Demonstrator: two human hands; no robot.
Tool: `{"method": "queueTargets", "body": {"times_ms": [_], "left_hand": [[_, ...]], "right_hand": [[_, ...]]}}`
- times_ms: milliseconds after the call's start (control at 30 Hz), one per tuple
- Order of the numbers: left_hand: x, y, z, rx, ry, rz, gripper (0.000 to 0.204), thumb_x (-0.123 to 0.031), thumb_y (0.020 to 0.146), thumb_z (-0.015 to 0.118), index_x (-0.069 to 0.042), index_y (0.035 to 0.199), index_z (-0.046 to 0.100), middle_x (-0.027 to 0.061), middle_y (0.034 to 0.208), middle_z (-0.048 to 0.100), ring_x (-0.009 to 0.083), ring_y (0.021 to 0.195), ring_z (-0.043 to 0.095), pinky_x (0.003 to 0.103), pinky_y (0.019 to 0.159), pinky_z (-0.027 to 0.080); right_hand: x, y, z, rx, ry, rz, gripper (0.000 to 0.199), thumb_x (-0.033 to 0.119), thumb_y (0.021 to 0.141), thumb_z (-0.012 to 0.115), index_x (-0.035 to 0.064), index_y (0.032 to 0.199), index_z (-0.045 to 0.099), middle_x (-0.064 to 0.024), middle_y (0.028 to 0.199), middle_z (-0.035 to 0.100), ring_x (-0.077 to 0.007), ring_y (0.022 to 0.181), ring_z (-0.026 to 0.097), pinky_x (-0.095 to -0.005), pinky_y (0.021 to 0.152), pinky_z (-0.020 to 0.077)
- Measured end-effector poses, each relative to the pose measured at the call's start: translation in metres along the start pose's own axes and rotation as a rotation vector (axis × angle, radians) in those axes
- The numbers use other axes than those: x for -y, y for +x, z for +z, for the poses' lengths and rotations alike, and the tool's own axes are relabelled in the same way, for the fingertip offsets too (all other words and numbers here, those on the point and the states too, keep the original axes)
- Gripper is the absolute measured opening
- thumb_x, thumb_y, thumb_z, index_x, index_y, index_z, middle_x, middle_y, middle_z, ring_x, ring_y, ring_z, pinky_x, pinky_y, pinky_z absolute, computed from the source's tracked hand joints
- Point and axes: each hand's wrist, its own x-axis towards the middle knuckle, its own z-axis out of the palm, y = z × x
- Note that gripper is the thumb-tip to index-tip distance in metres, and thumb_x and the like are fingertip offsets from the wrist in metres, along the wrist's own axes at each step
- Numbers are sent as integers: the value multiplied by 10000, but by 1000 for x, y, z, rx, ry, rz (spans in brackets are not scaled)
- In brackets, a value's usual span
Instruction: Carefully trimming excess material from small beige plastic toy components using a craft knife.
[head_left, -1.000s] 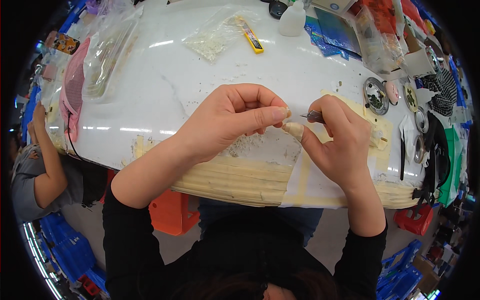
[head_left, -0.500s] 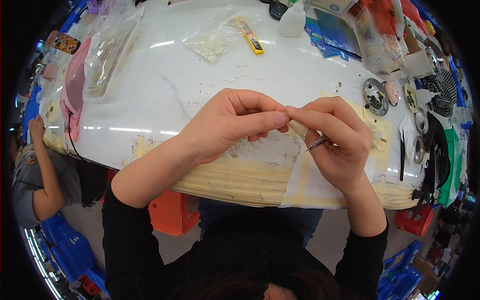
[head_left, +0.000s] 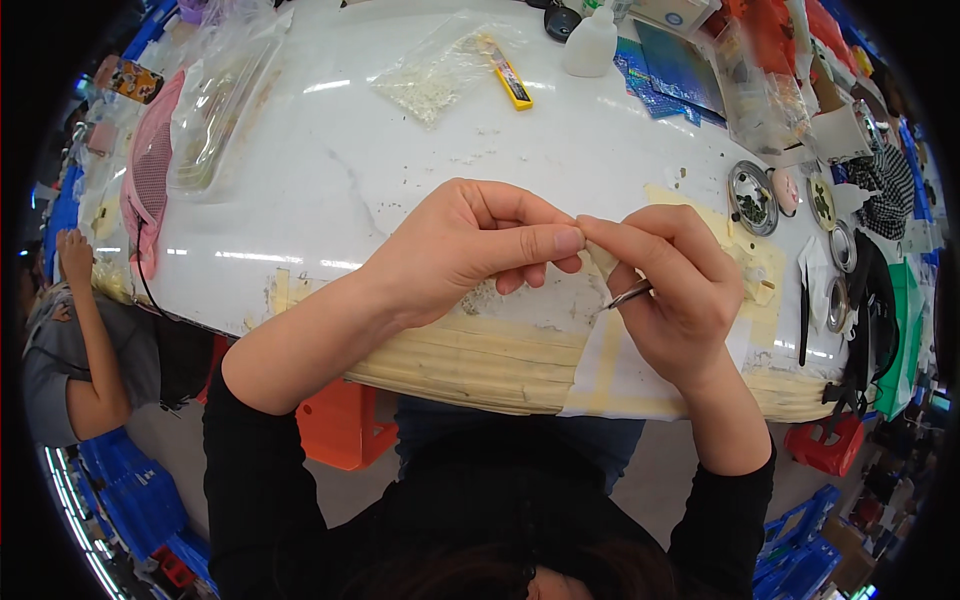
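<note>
Over the near part of the white table, my left hand [head_left: 490, 235] and my right hand [head_left: 685, 290] meet with their fingertips touching. The left thumb and index finger are pinched together; whatever lies between them is too small or hidden to name. A pale cream piece, perhaps tape or a finger cover, [head_left: 601, 259] shows by the right index finger. Tucked in the curled fingers of my right hand is a slim metal pointed tool [head_left: 630, 294], its tip pointing down to the left. Small white bits [head_left: 482, 300] are scattered on the table behind my left hand.
Beyond my hands lie a clear bag of white bits [head_left: 425, 90] and a yellow box cutter [head_left: 512, 82]. Round metal dishes [head_left: 753, 200] stand at right, a pink mesh item [head_left: 148, 160] at left. Masking tape [head_left: 470, 365] covers the near edge. Another person's arm [head_left: 95, 320] is at far left.
The right fingers have shifted slightly, and the metal tool shows more plainly, with its tip a little further left. My left hand keeps its pinch almost unmoved.
</note>
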Motion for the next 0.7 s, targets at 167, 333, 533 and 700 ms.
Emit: {"method": "queueTargets", "body": {"times_ms": [167,333,533,700], "left_hand": [[-1,-1,5,-8,47,64,169,-154,934,660,-2,1001,691,95,853,716,71,650,587,195,550,455],[1,-1,5,-35,93,142,174,-156,941,646,4,990,689,92,867,717,69,662,595,198,553,459],[3,-6,11,-81,218,267,136,-90,917,661,13,1000,690,83,881,719,71,708,629,201,591,507],[3,-6,8,-70,263,291,117,-38,899,669,20,998,693,80,886,721,79,718,645,212,617,537]], "right_hand": [[2,1,-3,24,99,93,478,-153,606,641,54,1028,730,-51,806,601,-116,620,606,-244,517,487],[7,3,-3,17,139,182,406,-139,649,641,46,1001,726,-56,813,611,-128,634,609,-247,524,485],[4,0,-3,3,107,170,308,-110,689,655,38,951,716,-62,810,632,-145,639,614,-259,511,472],[5,2,-5,8,89,114,314,-105,687,652,36,960,713,-64,811,631,-154,645,623,-262,506,472]]}}
